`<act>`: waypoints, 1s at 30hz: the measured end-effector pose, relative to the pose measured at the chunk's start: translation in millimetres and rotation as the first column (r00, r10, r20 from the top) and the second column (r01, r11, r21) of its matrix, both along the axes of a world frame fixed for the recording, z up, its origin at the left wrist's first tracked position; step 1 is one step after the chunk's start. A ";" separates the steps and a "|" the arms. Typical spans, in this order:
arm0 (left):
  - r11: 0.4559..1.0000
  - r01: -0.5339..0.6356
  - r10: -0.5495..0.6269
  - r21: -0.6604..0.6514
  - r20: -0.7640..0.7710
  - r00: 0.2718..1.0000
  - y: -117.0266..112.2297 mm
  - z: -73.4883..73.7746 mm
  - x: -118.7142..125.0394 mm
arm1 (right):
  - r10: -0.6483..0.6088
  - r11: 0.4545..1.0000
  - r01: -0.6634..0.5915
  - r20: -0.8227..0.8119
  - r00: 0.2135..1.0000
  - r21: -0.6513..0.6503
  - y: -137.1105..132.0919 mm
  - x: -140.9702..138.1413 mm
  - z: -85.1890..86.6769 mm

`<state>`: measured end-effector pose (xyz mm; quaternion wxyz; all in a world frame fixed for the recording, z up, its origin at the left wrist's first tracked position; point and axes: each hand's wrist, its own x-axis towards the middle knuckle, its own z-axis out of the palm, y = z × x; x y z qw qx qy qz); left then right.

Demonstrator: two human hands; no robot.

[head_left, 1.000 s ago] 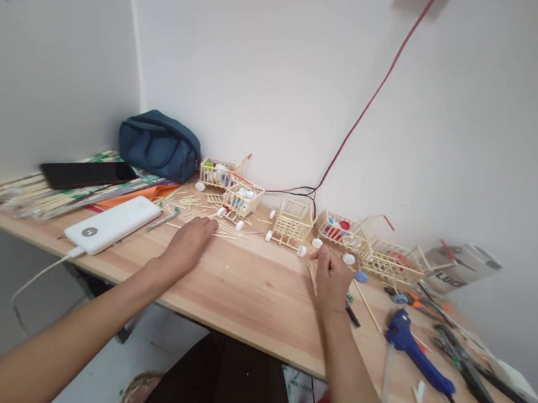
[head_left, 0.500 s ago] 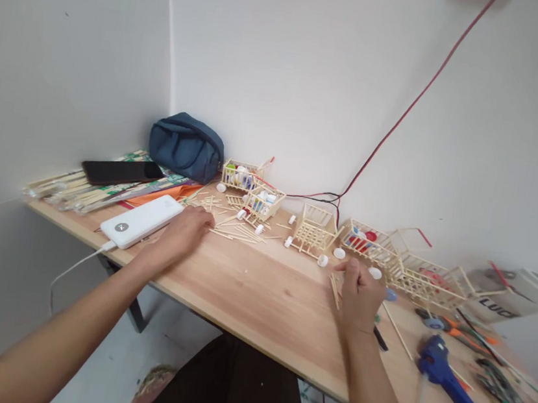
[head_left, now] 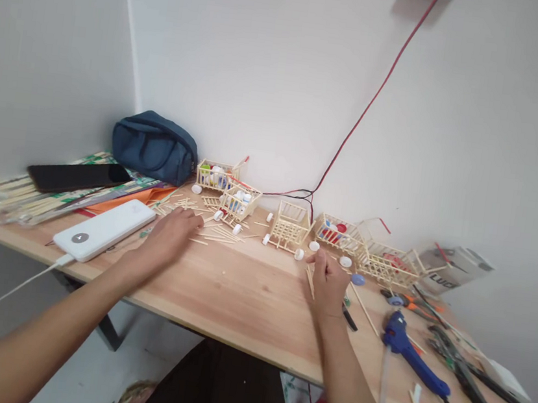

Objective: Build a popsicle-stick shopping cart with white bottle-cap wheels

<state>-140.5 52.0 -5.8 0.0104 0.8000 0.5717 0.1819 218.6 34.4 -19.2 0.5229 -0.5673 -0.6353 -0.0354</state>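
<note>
My left hand (head_left: pixel 174 234) rests palm down at the near side of a pile of thin wooden sticks (head_left: pixel 226 234), fingers loosely extended toward it. My right hand (head_left: pixel 330 282) is closed, thumb against curled fingers; what is in it, if anything, is hidden. A few short sticks (head_left: pixel 310 281) lie just left of it. Beyond stands a small stick-built cart (head_left: pixel 290 225) with white wheels. A second cart (head_left: pixel 242 202) holding blue and white pieces sits beyond the sticks, and another cart (head_left: pixel 341 232) with red and blue pieces stands behind my right hand.
At left are a white power bank (head_left: pixel 109 227) with a cable, a black phone (head_left: pixel 78 177) on bagged sticks and a blue pouch (head_left: pixel 154 145). At right lie a blue glue gun (head_left: pixel 411 356), orange-handled pliers (head_left: pixel 416 304) and a LUCK-marked box (head_left: pixel 451 273).
The view has swung to the right, so everything appears further left. Both hands keep nearly the same places over the table, my left at the sticks and my right still closed.
</note>
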 end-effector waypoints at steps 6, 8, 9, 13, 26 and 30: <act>1.000 0.021 -0.023 -0.018 -0.111 0.994 19.5 -5.9 16.8 | 0.017 0.999 -0.018 -0.023 1.000 -0.026 -0.1 2.2 -1.0; 0.999 0.016 -0.012 0.032 -0.131 0.991 18.7 -7.8 17.8 | 0.026 0.999 -0.027 -0.028 0.999 -0.020 0.1 2.3 -1.3; 0.999 0.008 -0.001 0.051 -0.132 0.991 17.2 -8.0 17.7 | 0.032 0.999 -0.033 -0.029 0.999 -0.014 0.3 2.1 -1.4; 0.996 -0.021 0.025 0.089 -0.047 0.999 10.8 -6.1 11.7 | 0.055 0.998 -0.055 -0.042 0.998 -0.003 1.1 1.4 -1.2; 0.950 0.270 -0.312 0.156 0.449 0.837 -0.1 44.2 77.4 | 0.290 0.943 -0.327 -0.334 0.897 -0.059 -2.1 -16.5 22.7; 0.907 0.397 -0.414 0.137 0.452 0.790 5.4 55.8 104.6 | 0.348 0.881 -0.450 -0.447 0.824 -0.144 1.3 -23.4 33.7</act>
